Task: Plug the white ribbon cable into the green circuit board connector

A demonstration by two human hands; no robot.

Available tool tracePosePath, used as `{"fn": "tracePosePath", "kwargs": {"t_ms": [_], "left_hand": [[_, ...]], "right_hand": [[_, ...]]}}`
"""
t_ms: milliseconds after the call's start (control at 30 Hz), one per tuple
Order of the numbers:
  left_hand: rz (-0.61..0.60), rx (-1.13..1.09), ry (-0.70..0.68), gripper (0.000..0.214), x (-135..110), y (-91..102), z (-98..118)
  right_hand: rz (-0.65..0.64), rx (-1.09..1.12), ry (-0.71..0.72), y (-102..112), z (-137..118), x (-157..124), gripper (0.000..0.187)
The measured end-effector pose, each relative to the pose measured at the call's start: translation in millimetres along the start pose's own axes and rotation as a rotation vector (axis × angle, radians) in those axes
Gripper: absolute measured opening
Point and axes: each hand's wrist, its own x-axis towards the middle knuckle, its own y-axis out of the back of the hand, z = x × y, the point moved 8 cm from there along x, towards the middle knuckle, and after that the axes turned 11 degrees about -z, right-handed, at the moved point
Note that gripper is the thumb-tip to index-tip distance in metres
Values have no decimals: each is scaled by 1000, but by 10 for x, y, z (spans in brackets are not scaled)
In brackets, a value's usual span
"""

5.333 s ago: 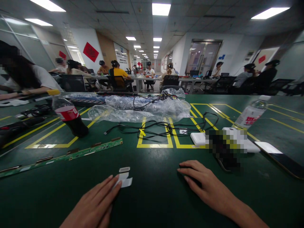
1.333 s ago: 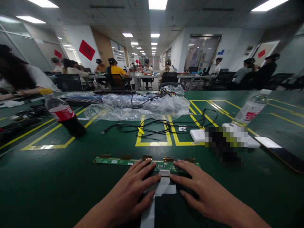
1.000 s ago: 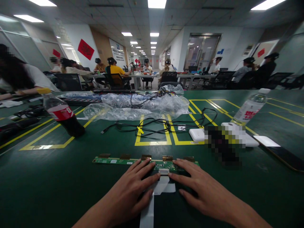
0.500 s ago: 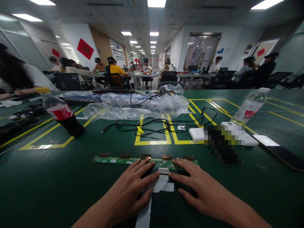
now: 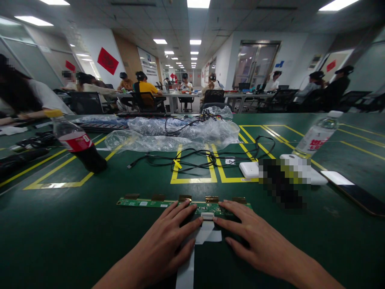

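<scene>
A long, narrow green circuit board [image 5: 150, 203] lies across the table in front of me, with several brown film tabs along its far edge. At its near edge is a white connector [image 5: 207, 216], from which a white flat ribbon cable [image 5: 185, 269] runs folded toward me. My left hand [image 5: 173, 230] rests with fingers spread, fingertips on the board and the index tip at the connector's left end. From the other side my right hand [image 5: 252, 233] lies likewise, fingers apart, its index tip at the connector's right end. Both palms partly cover the board and cable.
Beyond the board lie a tangled black cable [image 5: 192, 160] and crumpled clear plastic wrap [image 5: 180, 134]. A cola bottle [image 5: 80, 144] stands at left. On the right are a white case [image 5: 249, 170], a clear bottle [image 5: 317, 136] and a phone [image 5: 355, 194]. Several people sit farther back.
The ribbon cable's folded part and its near end have shifted slightly to the right. Both hands stay almost where they were on the board.
</scene>
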Motion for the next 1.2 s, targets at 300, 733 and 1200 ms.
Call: {"fn": "tracePosePath", "kwargs": {"t_ms": [300, 733, 1200], "left_hand": [[12, 11, 4, 57, 1, -1, -11], [32, 7, 29, 54, 11, 25, -9], [112, 153, 132, 59, -439, 32, -253]], "right_hand": [[2, 20, 0, -7, -1, -6, 56], [60, 65, 12, 95, 107, -4, 45], [217, 96, -34, 293, 330, -59, 36]]}}
